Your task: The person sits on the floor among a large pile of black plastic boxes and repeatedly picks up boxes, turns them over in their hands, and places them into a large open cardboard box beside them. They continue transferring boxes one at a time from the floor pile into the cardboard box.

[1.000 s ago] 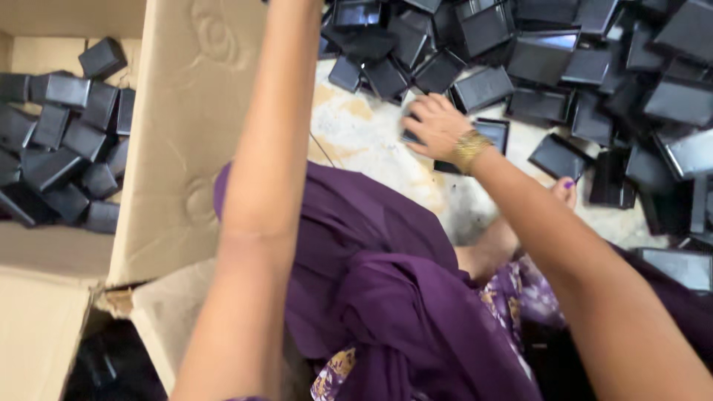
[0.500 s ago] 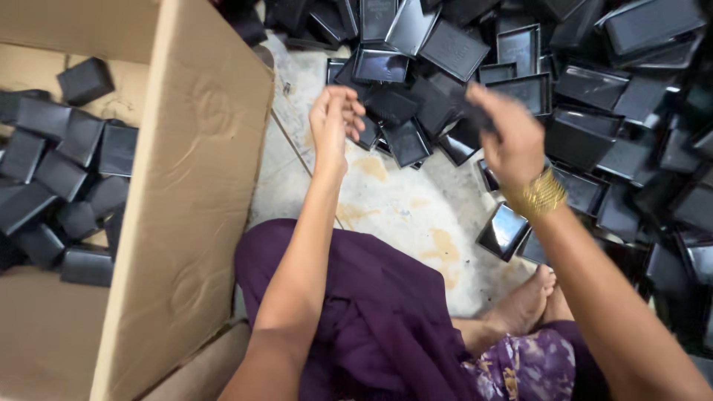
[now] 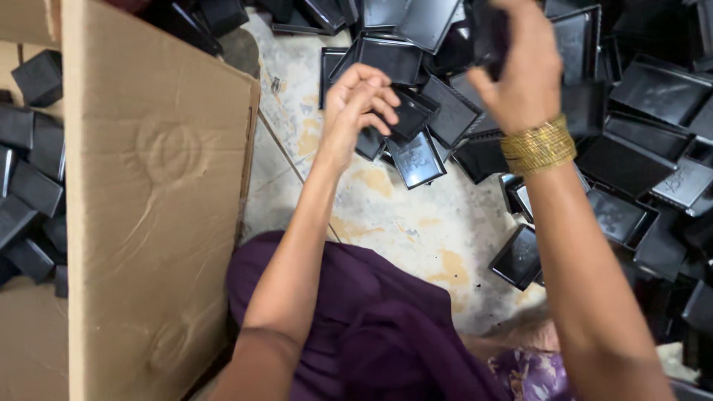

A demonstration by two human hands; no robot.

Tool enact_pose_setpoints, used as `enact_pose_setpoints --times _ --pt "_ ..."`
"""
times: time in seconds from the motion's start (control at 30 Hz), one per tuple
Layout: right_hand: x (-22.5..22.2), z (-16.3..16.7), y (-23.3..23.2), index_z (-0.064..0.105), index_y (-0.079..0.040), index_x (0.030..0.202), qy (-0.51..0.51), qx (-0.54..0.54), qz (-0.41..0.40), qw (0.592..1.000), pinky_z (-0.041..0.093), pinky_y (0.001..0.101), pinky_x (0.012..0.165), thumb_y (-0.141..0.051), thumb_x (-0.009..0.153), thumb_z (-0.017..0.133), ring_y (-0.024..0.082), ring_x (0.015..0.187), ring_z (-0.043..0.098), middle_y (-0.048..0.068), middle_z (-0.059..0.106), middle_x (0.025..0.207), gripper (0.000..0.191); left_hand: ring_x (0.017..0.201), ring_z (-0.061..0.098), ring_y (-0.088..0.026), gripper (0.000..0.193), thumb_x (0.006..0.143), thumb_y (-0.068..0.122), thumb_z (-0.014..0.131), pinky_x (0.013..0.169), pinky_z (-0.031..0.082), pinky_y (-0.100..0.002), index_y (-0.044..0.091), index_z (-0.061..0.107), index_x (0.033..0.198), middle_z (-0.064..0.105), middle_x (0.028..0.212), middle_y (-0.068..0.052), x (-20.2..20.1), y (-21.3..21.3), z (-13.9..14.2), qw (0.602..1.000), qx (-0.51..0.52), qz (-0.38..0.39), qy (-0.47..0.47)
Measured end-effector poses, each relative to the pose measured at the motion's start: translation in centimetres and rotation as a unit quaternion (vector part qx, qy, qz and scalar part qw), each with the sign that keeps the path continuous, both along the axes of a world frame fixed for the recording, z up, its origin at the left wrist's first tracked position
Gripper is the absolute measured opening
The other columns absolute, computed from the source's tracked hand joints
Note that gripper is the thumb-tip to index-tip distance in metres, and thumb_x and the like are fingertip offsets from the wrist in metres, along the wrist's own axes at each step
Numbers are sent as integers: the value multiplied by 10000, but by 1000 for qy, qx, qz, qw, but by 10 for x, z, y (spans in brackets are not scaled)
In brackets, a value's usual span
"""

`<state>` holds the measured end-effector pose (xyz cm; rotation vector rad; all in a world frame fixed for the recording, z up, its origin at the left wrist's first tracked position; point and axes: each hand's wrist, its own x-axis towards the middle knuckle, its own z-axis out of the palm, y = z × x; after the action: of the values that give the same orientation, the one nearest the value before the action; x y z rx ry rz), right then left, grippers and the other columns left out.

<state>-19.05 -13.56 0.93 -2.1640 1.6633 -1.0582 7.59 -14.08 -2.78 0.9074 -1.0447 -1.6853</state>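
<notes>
My left hand (image 3: 358, 104) reaches down to the near edge of a heap of shallow black plastic trays (image 3: 631, 148) on the floor. Its fingers curl round the edge of one small black tray (image 3: 407, 113). My right hand (image 3: 523, 70), with gold bangles (image 3: 538, 145) on the wrist, is raised above the heap. It grips a dark tray piece (image 3: 484, 30) that is blurred and partly hidden by the fingers. Another black tray (image 3: 417, 160) lies flat just right of my left wrist.
A tall cardboard box (image 3: 156, 208) stands at the left, its flap upright. Several small black boxes (image 3: 30, 186) are packed inside it. A purple garment (image 3: 356, 327) covers my lap. Stained pale floor (image 3: 416, 223) shows between my lap and the heap.
The view has dropped closer to the heap. My left hand's fingers have curled onto a tray. My right hand has lifted higher with a dark piece in it.
</notes>
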Motion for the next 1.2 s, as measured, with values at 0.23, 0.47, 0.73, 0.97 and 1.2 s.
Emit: enact_pose_setpoints --times 0.23,0.47,0.73,0.97,1.2 --pt "3 4 3 477 -34 1185 115 -81 -30 990 464 485 1017 -37 670 881 466 1197 524 278 525 1311 654 849 703 -160 277 1085 276 562 686 604 -297 37 599 1220 683 1029 -99 -38 12 -9 998 -41 -53 5" --pt "-28 15 6 476 -72 1319 -68 51 -131 988 553 376 998 -70 870 769 302 1136 674 158 652 1253 536 964 711 -191 328 1035 277 589 799 617 -347 39 560 1259 674 1104 -110 -34 16 -8 997 -5 -23 71" --pt "45 13 84 513 -100 1337 -158 20 -83 984 580 384 957 -2 931 649 239 1093 731 135 693 1118 439 1228 567 -219 657 1013 423 651 1085 468 -422 144 366 1534 527 1414 -123 -62 51 -34 985 16 -17 171" --pt "70 34 99 578 -87 1266 78 -41 -94 992 548 469 800 50 877 569 410 962 685 171 678 1063 413 1012 624 -257 858 891 772 417 825 591 -466 159 352 1488 495 1344 -124 -72 68 -18 936 214 -57 275" --pt "54 47 116 650 -33 1241 -147 61 -57 986 569 359 829 -63 1111 609 274 904 712 127 720 1035 140 995 698 -188 559 1056 520 503 780 588 -313 67 552 1381 598 1363 -136 -10 29 -6 998 -41 36 20"
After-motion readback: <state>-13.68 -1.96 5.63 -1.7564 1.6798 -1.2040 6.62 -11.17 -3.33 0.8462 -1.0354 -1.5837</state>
